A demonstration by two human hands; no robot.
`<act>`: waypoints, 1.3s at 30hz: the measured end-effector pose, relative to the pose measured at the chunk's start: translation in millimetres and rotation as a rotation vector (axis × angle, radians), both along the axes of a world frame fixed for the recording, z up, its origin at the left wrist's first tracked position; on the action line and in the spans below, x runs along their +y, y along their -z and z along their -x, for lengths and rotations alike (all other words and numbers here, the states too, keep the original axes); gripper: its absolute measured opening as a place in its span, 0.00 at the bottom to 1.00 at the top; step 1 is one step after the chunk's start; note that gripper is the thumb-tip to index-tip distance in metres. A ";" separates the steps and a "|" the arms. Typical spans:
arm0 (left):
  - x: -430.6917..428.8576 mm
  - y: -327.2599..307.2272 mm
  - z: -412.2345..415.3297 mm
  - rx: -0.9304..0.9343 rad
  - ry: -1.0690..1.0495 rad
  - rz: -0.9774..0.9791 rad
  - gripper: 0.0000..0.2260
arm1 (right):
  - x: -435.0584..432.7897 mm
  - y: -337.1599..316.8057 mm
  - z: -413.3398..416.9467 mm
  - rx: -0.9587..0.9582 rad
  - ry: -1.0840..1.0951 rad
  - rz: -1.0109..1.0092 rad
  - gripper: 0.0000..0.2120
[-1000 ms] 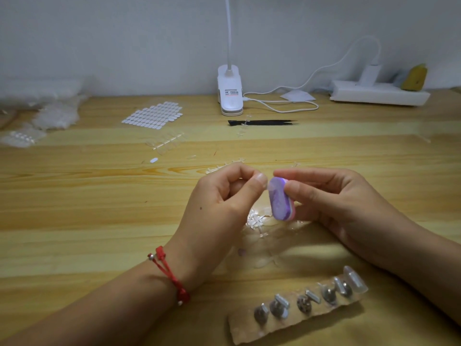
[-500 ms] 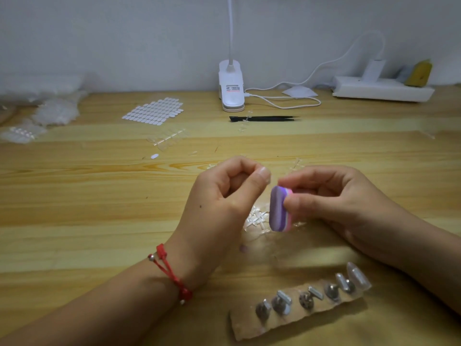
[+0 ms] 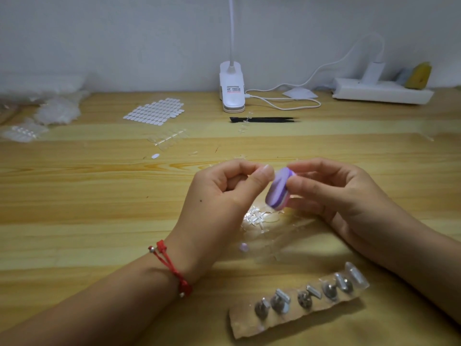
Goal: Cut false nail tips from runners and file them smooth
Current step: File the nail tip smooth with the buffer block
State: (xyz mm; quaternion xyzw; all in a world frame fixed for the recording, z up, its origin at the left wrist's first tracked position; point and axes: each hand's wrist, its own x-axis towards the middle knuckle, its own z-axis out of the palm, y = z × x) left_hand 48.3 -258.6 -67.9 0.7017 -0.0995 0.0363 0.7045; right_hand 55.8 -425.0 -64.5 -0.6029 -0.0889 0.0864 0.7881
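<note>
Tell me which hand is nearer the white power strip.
Right. The right hand, holding the purple file block, is nearer the person and left of the power strip; the left hand is farther left.

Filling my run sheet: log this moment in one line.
phase: filing | right hand: grips purple file block | left hand: pinching beside block, contents unclear

I am watching the wooden table (image 3: pixel 74 196) carrying everything. A clip lamp base (image 3: pixel 232 93), a power strip (image 3: pixel 381 93) and black tweezers (image 3: pixel 264 119) are lying toward its far edge. A sheet of white ovals (image 3: pixel 154 111) is sitting left of the lamp, with a runner of clear tips (image 3: pixel 169 139) just nearer. A heap of clear offcuts (image 3: pixel 259 218) is glinting mid-table (too jumbled to count), and a cardboard strip (image 3: pixel 294 310) of metal pieces is lying nearest me.
</note>
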 end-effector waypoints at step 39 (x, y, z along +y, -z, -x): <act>-3.8 -0.1 3.5 -0.083 0.096 -0.059 0.07 | -1.3 5.4 -1.0 -0.063 0.018 0.142 0.10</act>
